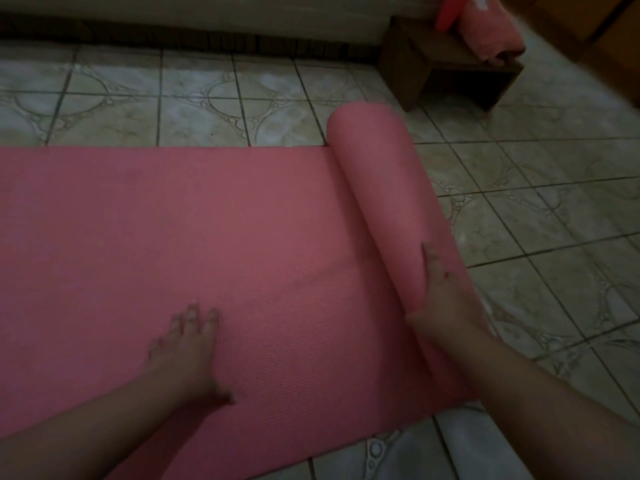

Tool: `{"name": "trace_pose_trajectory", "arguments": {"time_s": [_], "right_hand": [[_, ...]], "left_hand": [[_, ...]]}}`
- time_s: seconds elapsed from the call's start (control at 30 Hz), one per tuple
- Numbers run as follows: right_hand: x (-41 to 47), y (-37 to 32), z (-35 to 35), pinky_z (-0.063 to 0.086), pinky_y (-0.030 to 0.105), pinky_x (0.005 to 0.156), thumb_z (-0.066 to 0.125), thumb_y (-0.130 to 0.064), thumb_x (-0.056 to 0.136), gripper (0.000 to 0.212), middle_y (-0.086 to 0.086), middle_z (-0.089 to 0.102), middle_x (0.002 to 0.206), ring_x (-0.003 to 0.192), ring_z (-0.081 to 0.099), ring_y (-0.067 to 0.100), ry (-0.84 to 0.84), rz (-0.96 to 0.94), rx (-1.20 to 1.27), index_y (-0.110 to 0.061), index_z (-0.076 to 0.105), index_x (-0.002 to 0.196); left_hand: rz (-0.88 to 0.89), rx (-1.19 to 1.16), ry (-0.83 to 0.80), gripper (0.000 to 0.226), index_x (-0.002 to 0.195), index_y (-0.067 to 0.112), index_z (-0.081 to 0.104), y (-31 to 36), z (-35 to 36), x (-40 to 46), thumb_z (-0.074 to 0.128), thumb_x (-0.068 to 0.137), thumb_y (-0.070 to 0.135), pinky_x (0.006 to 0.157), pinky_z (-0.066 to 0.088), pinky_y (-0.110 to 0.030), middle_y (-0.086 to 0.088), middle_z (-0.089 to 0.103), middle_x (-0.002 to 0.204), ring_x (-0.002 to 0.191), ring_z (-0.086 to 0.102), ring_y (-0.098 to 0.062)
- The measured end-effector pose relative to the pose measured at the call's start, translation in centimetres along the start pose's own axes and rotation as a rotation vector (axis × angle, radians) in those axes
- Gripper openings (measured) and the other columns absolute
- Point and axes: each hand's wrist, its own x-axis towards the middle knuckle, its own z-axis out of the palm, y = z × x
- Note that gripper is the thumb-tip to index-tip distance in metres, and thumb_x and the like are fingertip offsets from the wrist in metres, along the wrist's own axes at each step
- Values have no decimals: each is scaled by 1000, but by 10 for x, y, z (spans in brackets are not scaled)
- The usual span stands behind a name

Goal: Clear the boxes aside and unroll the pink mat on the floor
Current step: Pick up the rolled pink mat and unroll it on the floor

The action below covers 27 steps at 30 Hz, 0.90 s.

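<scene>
The mat (207,237) lies across the tiled floor (554,237), most of it flat and spreading off to my left, with the rest in a thick roll (381,188) at its right end. My right hand (443,299) rests on the near part of that roll, fingers lying along its curve; in this dim light I think it is pushing with a fairly flat palm and not gripping. My left hand (188,344) presses flat on the unrolled part, fingers spread wide, pinning it down.

I see no boxes on the floor around the mat, so I judge the clearing done and the unrolling well along. The next move calls for a steady push of the roll to the right, across bare tiles, while my left hand keeps the flat part from sliding.

Beyond the roll, a low wooden stool (450,67) stands by the wall with pink cloth (491,32) on it.
</scene>
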Motion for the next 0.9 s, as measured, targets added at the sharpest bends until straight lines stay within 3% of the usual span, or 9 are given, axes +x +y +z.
{"name": "trace_pose_trajectory", "arguments": {"time_s": [0.23,0.4,0.5,0.6,0.67,0.7,0.8,0.9], "right_hand": [[-2,-21,2,48,38,92,73,-20,69,113,16,48,132,112,56,36,-59,-122,100,-54,-5,143],[13,17,-30,49,41,91,82,-19,58,117,21,43,129,107,57,35,-18,-14,135,-56,10,142],[17,46,-38,48,40,89,81,-21,59,110,22,47,128,106,57,36,40,46,108,-45,17,146],[23,59,-32,44,41,94,78,-21,64,105,20,51,134,117,54,35,80,91,153,-26,18,150],[25,59,-25,41,47,100,75,-35,67,105,19,46,141,124,48,36,86,120,48,-24,12,150],[25,57,-22,37,50,103,73,-43,67,106,18,39,145,129,43,37,96,129,-47,-24,9,150],[16,49,-13,29,55,104,69,-63,62,116,17,15,153,136,27,37,95,132,-223,-28,2,149],[8,42,0,30,54,102,62,-79,53,124,21,19,149,134,27,38,85,82,-394,-36,-6,148]], "left_hand": [[-16,-58,33,149,148,20,-14,-25,5,-2,72,40,76,116,22,-50,-10,-20,158,147,-4,-33],[-17,-36,20,150,148,16,-15,-20,3,-1,71,41,76,115,24,-52,-13,-20,157,146,-3,-36],[-16,-34,10,152,148,13,-11,-19,1,1,72,38,75,114,26,-52,-15,-16,157,146,1,-37],[-24,-131,16,145,145,8,10,-13,-6,6,72,33,76,114,27,-50,-20,3,156,143,12,-41],[-9,-152,59,138,141,7,21,-7,-11,8,66,32,79,113,28,-48,-21,16,152,139,17,-41],[12,-137,62,137,143,8,18,-3,-12,9,65,37,79,115,25,-48,-21,13,153,140,14,-41],[117,-71,23,131,149,21,-3,15,-8,8,69,52,73,118,14,-50,-13,-13,158,145,-6,-39],[169,-7,-24,137,149,23,-10,32,-3,6,68,49,75,117,11,-55,-11,-23,157,145,-12,-36]]}}
